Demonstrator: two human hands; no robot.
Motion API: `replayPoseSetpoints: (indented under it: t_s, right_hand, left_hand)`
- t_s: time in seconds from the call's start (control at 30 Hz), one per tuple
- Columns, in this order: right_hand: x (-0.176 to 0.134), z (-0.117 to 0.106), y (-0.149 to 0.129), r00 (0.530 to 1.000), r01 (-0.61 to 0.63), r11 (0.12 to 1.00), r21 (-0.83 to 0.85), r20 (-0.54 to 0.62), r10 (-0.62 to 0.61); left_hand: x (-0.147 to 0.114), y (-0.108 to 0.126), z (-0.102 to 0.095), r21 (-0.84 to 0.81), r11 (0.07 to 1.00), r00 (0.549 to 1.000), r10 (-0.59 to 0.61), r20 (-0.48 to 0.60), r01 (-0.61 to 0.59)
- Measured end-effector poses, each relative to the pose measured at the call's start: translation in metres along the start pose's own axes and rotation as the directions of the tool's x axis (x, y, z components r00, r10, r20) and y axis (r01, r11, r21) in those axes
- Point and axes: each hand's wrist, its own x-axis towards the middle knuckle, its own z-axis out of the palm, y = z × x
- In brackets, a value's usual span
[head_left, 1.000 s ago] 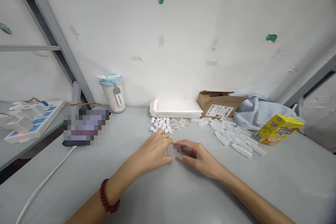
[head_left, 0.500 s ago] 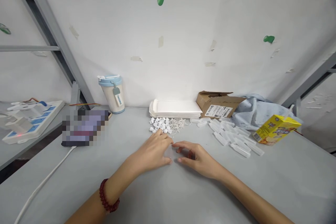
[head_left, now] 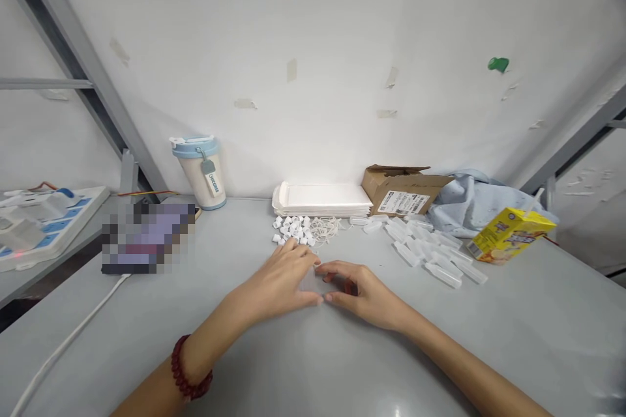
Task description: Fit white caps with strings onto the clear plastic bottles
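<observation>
My left hand (head_left: 281,280) is palm down over the middle of the table, thumb and fingers curved around a translucent plastic piece (head_left: 309,283). Most of that piece is hidden, so its exact kind does not show. Facing it from the right, my right hand (head_left: 364,293) has its thumb and index finger apart, with nothing visible between them. The fingertips of both hands nearly meet. Just beyond my left hand lie a heap of small white caps (head_left: 293,229) and a tangle of thin white cords (head_left: 325,229). Translucent plastic bottles (head_left: 443,275) lie scattered farther right.
At the back stand a stack of white trays (head_left: 323,199), an opened cardboard box (head_left: 403,194) and a crumpled blue cloth (head_left: 469,199). A yellow drink carton (head_left: 511,234) leans at right. On the left are a tumbler (head_left: 200,172), a blurred phone (head_left: 151,238) and a power strip (head_left: 68,228).
The hands have come slightly closer, the two thumbs now almost touching. The whole view has shifted a little, so everything sits slightly farther left and higher.
</observation>
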Motion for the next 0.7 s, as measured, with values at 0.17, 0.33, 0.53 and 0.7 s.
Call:
replayPoseSetpoints:
  t_s: [0.17,0.33,0.53,0.7]
  right_hand:
    - [-0.002,-0.009,0.009,1.0,0.0,1.0,0.013,0.019,-0.001]
    - [-0.007,-0.013,0.02,0.999,0.023,0.999,0.031,-0.039,-0.022]
    - [-0.013,-0.004,0.02,0.993,-0.003,0.999,0.052,-0.121,0.01]
    - [-0.018,-0.002,0.019,0.99,-0.03,0.997,0.068,-0.138,0.039]
  left_hand:
    - [0.008,-0.011,0.006,-0.038,0.996,0.956,-0.088,-0.282,0.08]
    - [0.008,-0.028,0.01,0.0,0.979,0.788,-0.165,-0.593,0.205]
    - [0.003,-0.031,0.015,0.191,0.969,0.741,0.013,-0.671,0.157]
    - [0.005,-0.029,0.016,0.16,0.975,0.742,-0.007,-0.671,0.153]
